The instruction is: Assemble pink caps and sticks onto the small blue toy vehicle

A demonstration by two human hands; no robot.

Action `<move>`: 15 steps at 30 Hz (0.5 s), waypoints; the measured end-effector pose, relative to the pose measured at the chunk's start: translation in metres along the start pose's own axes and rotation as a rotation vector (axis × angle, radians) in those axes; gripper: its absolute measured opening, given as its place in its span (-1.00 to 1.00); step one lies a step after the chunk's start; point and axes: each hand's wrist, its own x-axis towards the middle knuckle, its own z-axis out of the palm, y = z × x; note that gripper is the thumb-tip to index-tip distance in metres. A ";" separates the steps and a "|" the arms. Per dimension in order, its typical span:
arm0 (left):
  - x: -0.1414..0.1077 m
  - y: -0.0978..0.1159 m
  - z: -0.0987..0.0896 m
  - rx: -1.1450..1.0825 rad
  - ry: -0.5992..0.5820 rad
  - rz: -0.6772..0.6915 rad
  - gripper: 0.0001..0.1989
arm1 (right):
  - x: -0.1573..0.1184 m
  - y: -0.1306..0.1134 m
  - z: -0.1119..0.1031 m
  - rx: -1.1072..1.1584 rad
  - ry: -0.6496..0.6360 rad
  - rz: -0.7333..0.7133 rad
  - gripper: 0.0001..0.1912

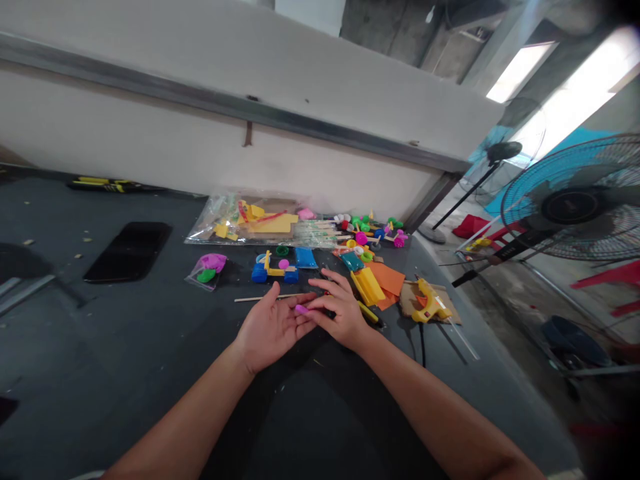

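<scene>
Near the centre of the tabletop (150,387), the left hand (273,327) lies open, palm up, under a small purple piece (301,309). The right hand (343,310) has its fingertips together on that piece. A blue-and-yellow model (274,272) sits at eleven o'clock from the hands, the glue gun (430,303) at three.

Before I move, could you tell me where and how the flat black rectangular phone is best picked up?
I'd come from above with the left hand and grip the black phone midway across its two long edges: it lies flat, and bare tabletop borders both.
</scene>
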 end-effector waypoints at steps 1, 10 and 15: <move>0.000 0.000 0.000 0.002 0.012 0.000 -0.47 | 0.000 0.000 0.001 0.019 0.003 0.016 -0.85; 0.001 -0.002 0.002 0.021 0.037 0.004 -0.47 | 0.001 0.002 0.005 0.110 -0.032 0.101 -0.87; 0.002 -0.001 0.000 0.001 0.064 0.021 -0.50 | -0.001 0.002 0.003 0.018 -0.016 0.087 -0.85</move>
